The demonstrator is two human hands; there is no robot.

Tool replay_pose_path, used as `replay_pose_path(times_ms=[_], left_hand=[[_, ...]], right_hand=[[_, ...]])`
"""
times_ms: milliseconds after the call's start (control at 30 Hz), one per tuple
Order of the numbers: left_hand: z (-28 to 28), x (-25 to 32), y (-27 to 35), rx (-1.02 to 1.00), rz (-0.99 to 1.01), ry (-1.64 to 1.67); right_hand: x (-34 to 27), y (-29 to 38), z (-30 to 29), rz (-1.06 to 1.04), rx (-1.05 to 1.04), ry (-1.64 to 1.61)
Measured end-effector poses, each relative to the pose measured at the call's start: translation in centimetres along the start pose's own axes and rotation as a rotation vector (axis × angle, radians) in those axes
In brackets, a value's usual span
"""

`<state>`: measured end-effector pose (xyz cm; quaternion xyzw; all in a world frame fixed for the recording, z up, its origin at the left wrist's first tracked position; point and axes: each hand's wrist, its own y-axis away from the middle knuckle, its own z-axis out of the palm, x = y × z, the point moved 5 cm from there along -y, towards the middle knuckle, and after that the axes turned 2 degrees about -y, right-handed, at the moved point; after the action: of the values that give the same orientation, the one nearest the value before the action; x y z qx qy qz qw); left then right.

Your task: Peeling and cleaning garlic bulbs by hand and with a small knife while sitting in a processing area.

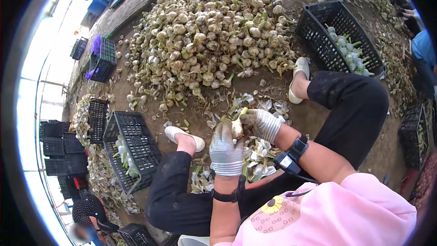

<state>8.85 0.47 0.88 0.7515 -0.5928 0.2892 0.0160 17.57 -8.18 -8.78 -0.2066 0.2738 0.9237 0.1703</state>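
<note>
Both my hands wear striped, soiled work gloves and meet around one garlic bulb [237, 129] with a short green stem pointing up. My left hand [226, 148] holds the bulb from its left side. From the right, my right hand [261, 123] grips it near the stem, the fingertips partly hidden. Loose garlic skins [261, 157] lie on the ground beneath and around my hands. Beyond my feet rises a large heap of unpeeled garlic bulbs [211, 34].
A black plastic crate [362, 30] with cleaned garlic stands at the upper right, another crate [140, 136] with cleaned garlic at the left. More crates [54, 147] are stacked at the far left. One person [88, 212] is at the lower left, another [423, 46] at the right edge.
</note>
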Motion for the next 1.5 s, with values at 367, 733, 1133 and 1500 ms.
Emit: replay_pose_path(times_ms=[367, 733, 1133, 1500], left_hand=[[0.2, -4.1, 1.1, -0.053, -0.313, 0.655], [3.0, -5.1, 3.4, -0.047, -0.821, 1.522], [4.6, -4.6, 2.9, 0.387, -0.9, 1.499], [2.7, -0.6, 2.8, 0.21, -0.506, 1.076]], right_hand=[[1.2, 0.6, 1.0, 0.167, 0.035, 0.12], [-2.0, 2.9, 4.2, -0.27, 0.099, 0.72], [0.0, 2.0, 2.0, -0.248, 0.157, 0.21], [-1.4, 2.1, -0.6, -0.468, 0.212, 0.454]])
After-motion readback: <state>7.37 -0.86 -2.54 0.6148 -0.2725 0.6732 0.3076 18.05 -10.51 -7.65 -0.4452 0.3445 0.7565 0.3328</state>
